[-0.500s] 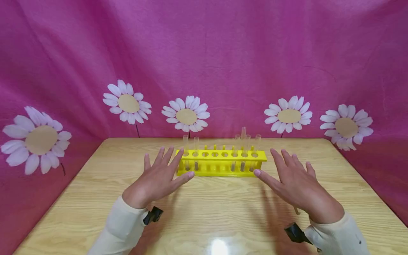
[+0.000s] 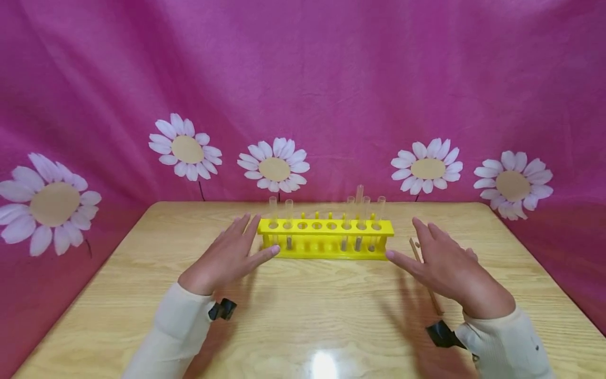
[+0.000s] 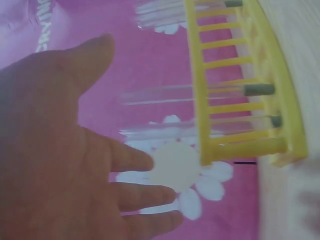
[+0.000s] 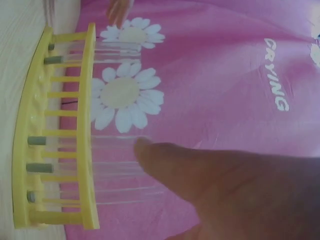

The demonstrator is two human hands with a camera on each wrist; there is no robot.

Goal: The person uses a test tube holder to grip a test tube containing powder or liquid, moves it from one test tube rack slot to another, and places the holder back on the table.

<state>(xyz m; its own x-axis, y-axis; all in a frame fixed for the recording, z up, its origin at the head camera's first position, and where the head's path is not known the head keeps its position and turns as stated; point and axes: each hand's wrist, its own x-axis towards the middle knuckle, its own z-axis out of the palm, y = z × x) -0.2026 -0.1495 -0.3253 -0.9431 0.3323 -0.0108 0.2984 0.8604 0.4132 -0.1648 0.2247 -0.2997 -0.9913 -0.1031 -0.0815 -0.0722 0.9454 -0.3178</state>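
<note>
A yellow test tube rack [image 2: 322, 232] stands upright on the table. Two clear test tubes [image 2: 289, 210] occupy its left end and several more test tubes [image 2: 350, 210] its right end, most with dark grey-green contents at the bottom. The middle holes hold no tubes. At the rack's left end hovers my left hand [image 2: 222, 260], fingers extended, holding nothing. My right hand [image 2: 450, 271] is at the other end, also with straight fingers and nothing held. In the left wrist view a gap separates the fingers [image 3: 132, 157] from the rack. The right thumb [image 4: 172, 162] overlaps the tubes in the right wrist view.
A thin wooden stick [image 2: 434, 302] lies on the wood-grain table [image 2: 293, 316], partly covered by the right hand. Behind rises a pink cloth [image 2: 331, 79] with white daisies. Black wrist cameras [image 2: 440, 334] hang below the sleeves.
Both hands have drawn slightly outward from the rack's ends, and the left fingers sit closer together. More of the wooden stick shows beside the right hand. The rack stays in place.
</note>
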